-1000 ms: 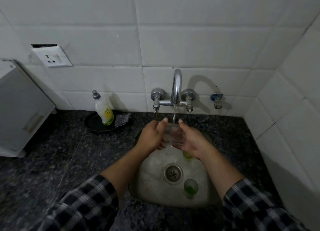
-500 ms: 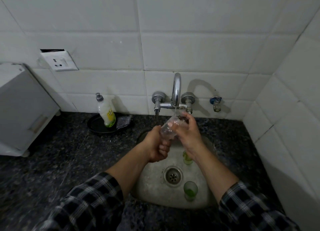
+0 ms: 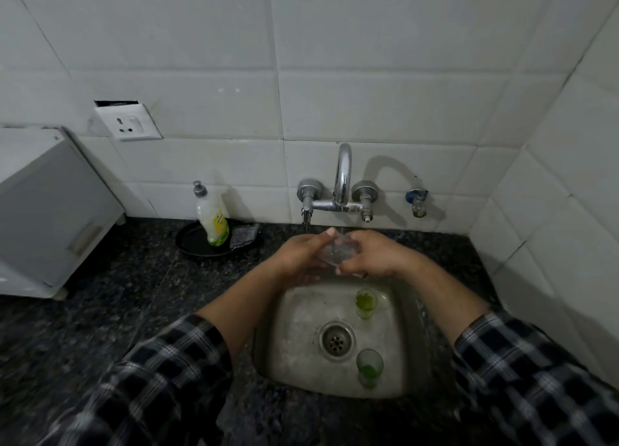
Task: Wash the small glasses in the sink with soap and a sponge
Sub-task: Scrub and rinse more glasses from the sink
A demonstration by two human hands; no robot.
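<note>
Left of centre on the bench, soap bottle and sponge sit in a black dish. Mid-frame, left hand and right hand both wrap fingers round a clear glass under the tap; looks like wetting or rinsing. Lower right, in the sink, upper green glass and lower green glass wait. Next likely needs freeing a hand for soap and sponge.

Bare sink floor lies left of the drain. Right of it stand a far glass and a near glass; beyond it the left hand and right hand clasp a clear glass.
</note>
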